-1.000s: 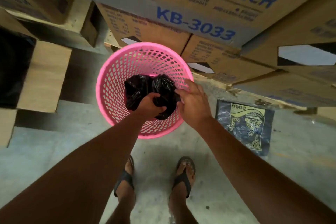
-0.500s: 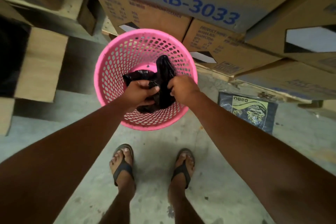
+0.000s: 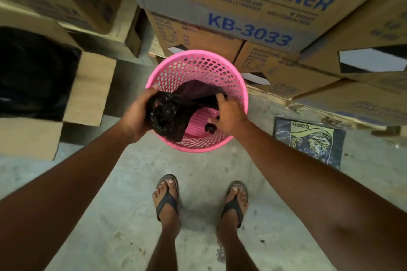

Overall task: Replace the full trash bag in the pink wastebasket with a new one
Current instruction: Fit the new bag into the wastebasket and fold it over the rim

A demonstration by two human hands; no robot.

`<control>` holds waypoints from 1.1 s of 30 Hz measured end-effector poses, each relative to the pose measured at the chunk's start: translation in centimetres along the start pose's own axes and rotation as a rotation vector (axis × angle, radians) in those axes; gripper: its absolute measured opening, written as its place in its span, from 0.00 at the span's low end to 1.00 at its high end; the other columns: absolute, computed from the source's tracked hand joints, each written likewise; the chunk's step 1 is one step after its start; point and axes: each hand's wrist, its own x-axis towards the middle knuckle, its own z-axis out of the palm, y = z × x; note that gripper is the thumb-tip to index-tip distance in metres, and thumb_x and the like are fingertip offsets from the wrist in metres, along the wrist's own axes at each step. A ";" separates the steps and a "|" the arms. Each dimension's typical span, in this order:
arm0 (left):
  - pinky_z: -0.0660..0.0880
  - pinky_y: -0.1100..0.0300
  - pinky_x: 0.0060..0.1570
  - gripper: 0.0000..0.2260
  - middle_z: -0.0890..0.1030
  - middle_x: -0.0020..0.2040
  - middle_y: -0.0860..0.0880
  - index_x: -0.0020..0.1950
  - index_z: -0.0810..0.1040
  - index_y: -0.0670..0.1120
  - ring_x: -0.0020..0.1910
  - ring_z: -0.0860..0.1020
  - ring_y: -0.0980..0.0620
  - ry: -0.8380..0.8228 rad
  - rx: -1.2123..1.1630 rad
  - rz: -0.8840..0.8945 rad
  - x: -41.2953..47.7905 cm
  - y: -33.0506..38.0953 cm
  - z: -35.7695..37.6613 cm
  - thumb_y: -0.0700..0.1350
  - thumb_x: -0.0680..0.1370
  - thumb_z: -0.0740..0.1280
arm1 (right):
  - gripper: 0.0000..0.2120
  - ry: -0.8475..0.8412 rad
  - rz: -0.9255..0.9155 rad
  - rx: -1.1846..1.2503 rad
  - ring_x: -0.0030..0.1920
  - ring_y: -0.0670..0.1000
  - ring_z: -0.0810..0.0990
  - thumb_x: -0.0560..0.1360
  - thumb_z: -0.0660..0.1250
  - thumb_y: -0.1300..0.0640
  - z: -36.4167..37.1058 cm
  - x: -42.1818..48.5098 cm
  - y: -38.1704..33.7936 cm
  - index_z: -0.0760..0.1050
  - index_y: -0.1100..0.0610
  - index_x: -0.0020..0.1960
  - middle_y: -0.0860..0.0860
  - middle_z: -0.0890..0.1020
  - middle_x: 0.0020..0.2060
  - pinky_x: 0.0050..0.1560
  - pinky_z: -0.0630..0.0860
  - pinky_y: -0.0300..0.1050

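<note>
Both hands are over the mouth of the pink wastebasket (image 3: 193,66), which stands upright on the concrete floor (image 3: 198,171).

The left hand (image 3: 136,116) is closed around the crumpled bulk of the black trash bag (image 3: 174,112), at the basket's left rim. The right hand (image 3: 231,114) has its fingers curled on the bag's far edge, at the right rim. The bag stretches between the two hands, and its lower end hangs inside the basket. The bare pink bottom shows beneath it.

Stacked cardboard boxes (image 3: 242,6) printed "FOAM CLEANER KB-3033" stand just beyond the hands. A dark printed packet (image 3: 308,143) lies flat on the floor to the right of the right hand. Sandalled feet (image 3: 167,200) stand nearer than both hands.
</note>
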 end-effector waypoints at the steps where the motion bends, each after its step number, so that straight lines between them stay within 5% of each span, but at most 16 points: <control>1: 0.80 0.53 0.53 0.14 0.85 0.54 0.46 0.56 0.83 0.47 0.54 0.83 0.49 0.092 0.141 0.081 0.0 0.0 -0.7 0.54 0.76 0.68 | 0.32 0.028 -0.028 0.070 0.57 0.63 0.80 0.70 0.76 0.46 -0.3 0.0 0.2 0.69 0.58 0.68 0.61 0.80 0.56 0.57 0.76 0.53; 3: 0.80 0.63 0.45 0.07 0.86 0.46 0.49 0.50 0.84 0.47 0.46 0.84 0.54 0.251 0.405 0.246 -0.1 0.1 -2.5 0.45 0.73 0.74 | 0.22 0.077 -0.084 0.243 0.46 0.57 0.83 0.73 0.72 0.42 -1.1 -0.5 0.4 0.74 0.57 0.58 0.55 0.83 0.44 0.48 0.78 0.48; 6: 0.80 0.64 0.40 0.05 0.84 0.41 0.50 0.45 0.82 0.44 0.40 0.83 0.59 0.173 0.713 0.335 -0.6 0.5 -4.9 0.37 0.72 0.75 | 0.16 0.152 -0.093 0.325 0.35 0.55 0.80 0.78 0.66 0.43 -2.2 -1.0 0.5 0.67 0.54 0.52 0.50 0.78 0.32 0.38 0.75 0.47; 10: 0.81 0.55 0.49 0.11 0.85 0.46 0.46 0.41 0.82 0.49 0.47 0.83 0.54 -0.041 0.978 0.335 -1.8 1.2 -5.6 0.33 0.72 0.73 | 0.23 0.055 -0.112 0.232 0.47 0.53 0.81 0.74 0.73 0.53 -3.1 -0.3 0.7 0.71 0.57 0.66 0.57 0.84 0.48 0.55 0.76 0.46; 13: 0.82 0.56 0.47 0.12 0.84 0.41 0.53 0.41 0.82 0.50 0.44 0.83 0.55 -0.085 1.028 0.355 -2.1 1.8 -5.3 0.32 0.72 0.72 | 0.09 -0.011 -0.094 0.055 0.46 0.60 0.83 0.77 0.70 0.57 -3.3 0.4 0.8 0.83 0.63 0.50 0.59 0.86 0.44 0.54 0.79 0.47; 16: 0.82 0.56 0.47 0.12 0.84 0.39 0.54 0.41 0.82 0.49 0.43 0.83 0.55 -0.094 1.043 0.411 -1.6 2.4 -4.8 0.31 0.71 0.73 | 0.08 0.072 -0.077 0.077 0.53 0.63 0.80 0.77 0.67 0.58 -2.8 0.5 0.4 0.80 0.63 0.51 0.62 0.82 0.49 0.55 0.76 0.49; 18: 0.82 0.52 0.50 0.11 0.84 0.44 0.50 0.43 0.82 0.46 0.47 0.82 0.52 -0.156 1.177 0.531 -1.2 2.9 -4.5 0.31 0.68 0.76 | 0.09 0.212 -0.086 0.133 0.58 0.63 0.77 0.75 0.66 0.63 -2.8 0.6 0.2 0.79 0.63 0.53 0.64 0.79 0.54 0.59 0.76 0.51; 21: 0.78 0.48 0.56 0.16 0.80 0.55 0.44 0.50 0.83 0.44 0.57 0.78 0.42 -0.299 1.678 0.808 -0.1 3.1 -4.6 0.39 0.64 0.80 | 0.09 0.319 -0.020 0.250 0.47 0.64 0.82 0.74 0.62 0.66 -3.7 1.1 0.8 0.77 0.64 0.53 0.64 0.83 0.46 0.49 0.79 0.52; 23: 0.71 0.46 0.61 0.23 0.75 0.63 0.48 0.59 0.80 0.52 0.65 0.71 0.45 -0.340 1.975 0.603 0.6 3.0 -4.6 0.55 0.66 0.76 | 0.06 0.358 0.007 0.247 0.41 0.64 0.84 0.75 0.64 0.65 -4.0 1.1 1.8 0.77 0.63 0.51 0.64 0.84 0.42 0.45 0.80 0.51; 25: 0.72 0.54 0.60 0.29 0.72 0.63 0.52 0.62 0.77 0.58 0.65 0.69 0.49 -0.362 1.861 0.301 1.1 2.9 -4.3 0.70 0.65 0.67 | 0.04 0.359 -0.026 0.272 0.39 0.62 0.84 0.74 0.67 0.67 -3.9 0.7 2.4 0.77 0.63 0.49 0.62 0.85 0.40 0.43 0.78 0.46; 27: 0.74 0.68 0.52 0.29 0.75 0.58 0.55 0.59 0.80 0.56 0.62 0.74 0.50 -0.291 1.363 0.134 1.4 3.5 -3.1 0.73 0.67 0.63 | 0.06 0.350 -0.071 0.323 0.39 0.60 0.84 0.72 0.67 0.70 -3.5 0.3 2.9 0.78 0.62 0.48 0.59 0.85 0.40 0.44 0.75 0.40; 29: 0.75 0.63 0.57 0.24 0.74 0.62 0.54 0.59 0.80 0.54 0.64 0.73 0.51 -0.117 1.161 0.240 2.0 4.2 -2.2 0.68 0.70 0.67 | 0.07 0.342 -0.058 0.341 0.40 0.59 0.84 0.72 0.66 0.70 -3.3 0.4 3.2 0.78 0.61 0.48 0.58 0.84 0.40 0.44 0.74 0.40; 31: 0.69 0.47 0.69 0.25 0.69 0.70 0.49 0.63 0.75 0.52 0.69 0.67 0.46 -0.016 1.325 0.453 2.6 4.9 -1.5 0.57 0.68 0.73 | 0.06 0.346 -0.020 0.345 0.39 0.60 0.83 0.73 0.67 0.69 -3.1 0.5 3.3 0.77 0.61 0.48 0.59 0.84 0.39 0.44 0.73 0.40; 33: 0.58 0.42 0.71 0.31 0.64 0.74 0.48 0.65 0.69 0.55 0.74 0.59 0.44 -0.090 1.490 0.631 2.6 5.7 -0.4 0.50 0.62 0.72 | 0.04 0.366 -0.028 0.360 0.37 0.60 0.82 0.73 0.68 0.67 -2.9 0.5 2.9 0.75 0.62 0.47 0.58 0.82 0.37 0.40 0.71 0.39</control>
